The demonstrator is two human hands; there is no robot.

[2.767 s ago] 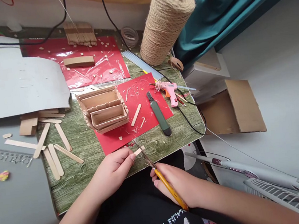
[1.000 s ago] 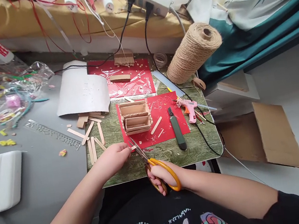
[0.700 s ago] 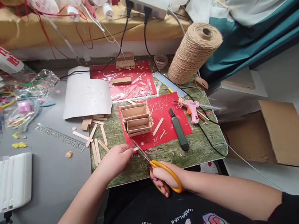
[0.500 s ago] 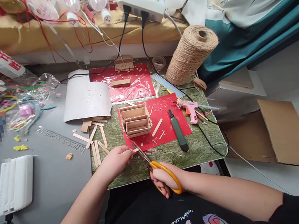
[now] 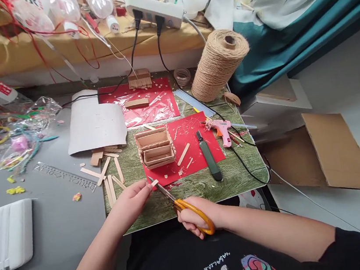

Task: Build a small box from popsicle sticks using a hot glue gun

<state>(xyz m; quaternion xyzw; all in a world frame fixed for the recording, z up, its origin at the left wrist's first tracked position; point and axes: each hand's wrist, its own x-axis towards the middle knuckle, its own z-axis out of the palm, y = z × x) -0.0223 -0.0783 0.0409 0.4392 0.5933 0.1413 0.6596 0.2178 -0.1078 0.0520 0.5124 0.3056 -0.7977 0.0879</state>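
Between the fingertips of my left hand [image 5: 138, 196] is a short piece of craft stick [image 5: 154, 183], its pale end poking out to the right. My right hand [image 5: 194, 216] is wrapped round the orange handles of a pair of scissors [image 5: 194, 209]. The blades reach up and left to the stick piece; they look nearly closed, and whether they touch the wood I cannot tell. Just beyond stands a small box of craft sticks [image 5: 155, 148] with two open compartments, on a red sheet [image 5: 200, 163]. A loose craft stick [image 5: 183, 154] lies to its right.
A green utility knife [image 5: 209, 156] and a pink glue gun [image 5: 221, 131] with a black cord lie to the right. Several craft sticks [image 5: 110, 189] are at the left. A twine roll [image 5: 220, 64] stands behind; a power strip [image 5: 154, 11] rests on the ledge.
The scissor blades have come closer together at the stick piece. The whole view has shifted slightly, and both hands keep their holds.
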